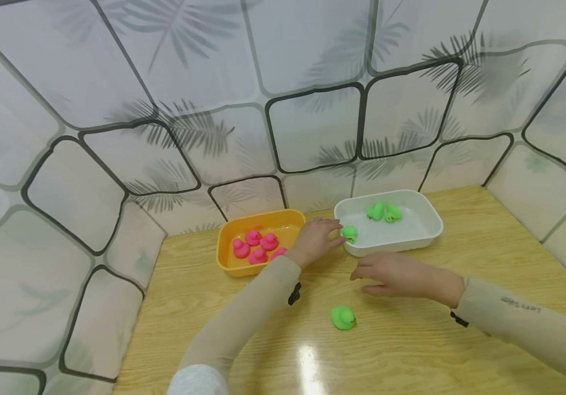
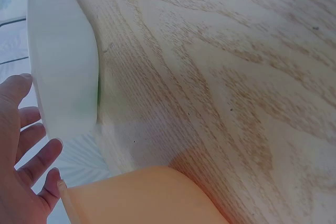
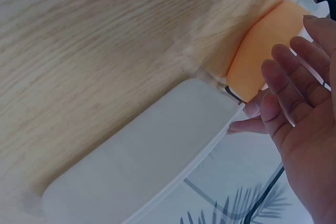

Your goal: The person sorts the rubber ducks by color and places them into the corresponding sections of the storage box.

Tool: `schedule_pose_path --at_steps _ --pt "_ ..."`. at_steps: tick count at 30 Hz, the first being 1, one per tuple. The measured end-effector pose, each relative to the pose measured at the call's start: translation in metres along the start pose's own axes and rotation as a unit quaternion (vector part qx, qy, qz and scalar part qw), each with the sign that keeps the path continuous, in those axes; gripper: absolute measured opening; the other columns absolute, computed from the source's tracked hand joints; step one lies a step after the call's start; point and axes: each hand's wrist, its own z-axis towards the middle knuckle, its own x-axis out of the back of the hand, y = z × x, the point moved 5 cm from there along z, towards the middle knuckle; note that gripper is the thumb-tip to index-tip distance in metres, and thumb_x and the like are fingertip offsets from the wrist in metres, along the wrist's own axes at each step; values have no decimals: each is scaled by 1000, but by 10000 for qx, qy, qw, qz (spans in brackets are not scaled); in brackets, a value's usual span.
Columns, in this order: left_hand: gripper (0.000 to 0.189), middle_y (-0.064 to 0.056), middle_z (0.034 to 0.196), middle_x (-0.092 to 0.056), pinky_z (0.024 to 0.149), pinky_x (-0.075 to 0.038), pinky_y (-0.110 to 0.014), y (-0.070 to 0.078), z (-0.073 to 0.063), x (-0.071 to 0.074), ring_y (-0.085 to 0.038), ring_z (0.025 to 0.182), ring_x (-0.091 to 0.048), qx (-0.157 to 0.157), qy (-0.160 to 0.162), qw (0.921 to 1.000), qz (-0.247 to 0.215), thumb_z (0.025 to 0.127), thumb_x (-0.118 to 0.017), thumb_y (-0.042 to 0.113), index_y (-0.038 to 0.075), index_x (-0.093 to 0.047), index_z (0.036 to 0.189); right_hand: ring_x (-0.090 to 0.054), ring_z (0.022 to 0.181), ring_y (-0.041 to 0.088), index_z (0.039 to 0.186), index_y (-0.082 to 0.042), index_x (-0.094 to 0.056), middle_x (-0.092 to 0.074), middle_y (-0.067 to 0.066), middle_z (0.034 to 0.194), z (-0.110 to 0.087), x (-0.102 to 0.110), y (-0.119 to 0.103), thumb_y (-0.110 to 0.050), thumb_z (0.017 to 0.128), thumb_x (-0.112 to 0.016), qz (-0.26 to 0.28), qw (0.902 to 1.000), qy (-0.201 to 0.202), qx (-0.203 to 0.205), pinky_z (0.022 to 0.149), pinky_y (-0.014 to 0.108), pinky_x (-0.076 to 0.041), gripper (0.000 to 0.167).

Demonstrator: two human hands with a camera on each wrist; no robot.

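My left hand [image 1: 315,239] reaches over the left end of a white tray [image 1: 413,240], its fingertips beside a green rubber duck [image 1: 349,233] there. In the left wrist view the fingers stand apart at the tray's rim, with nothing seen between them. Two more green rubber ducks [image 1: 384,212] lie farther back in the tray. My right hand [image 1: 401,276] hovers just in front of the tray with loose fingers, holding nothing. On the table nearer me is another green rubber duck [image 1: 343,317].
An orange tray [image 1: 229,230] with several pink rubber ducks [image 1: 269,241] stands left of the white one, partly behind my left forearm. Patterned wall panels [image 1: 312,131] rise behind and at both sides of the wooden table [image 1: 243,340].
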Motion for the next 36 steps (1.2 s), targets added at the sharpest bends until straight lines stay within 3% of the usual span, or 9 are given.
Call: schedule_pose_path --at_steps 12,27,36 --pt "43 -1 142 -66 105 -50 -41 -1 -1 0 -26 125 -63 18 -12 9999 -100 105 -62 42 15 -68 138 -67 96 12 116 -13 -72 -69 -4 106 4 -10 -11 -18 91 -81 -110 9987 243 445 84 33 -58 28" --pt "42 0 141 -66 104 -51 -38 -3 2 -2 -25 123 -63 -41 52 9999 -77 105 -62 42 16 -69 138 -65 96 8 122 -13 -71 -70 -5 107 10 -22 -28 -31 102 -69 223 9982 -6 565 85 29 -57 27" --pt "42 0 141 -67 103 -51 -38 -3 1 -3 -25 123 -63 -44 51 9999 -110 105 -62 43 16 -69 137 -63 95 5 123 -15 -70 -69 -6 108 12 -33 -37 -33 101 -69 165 9970 -141 745 84 26 -55 27"
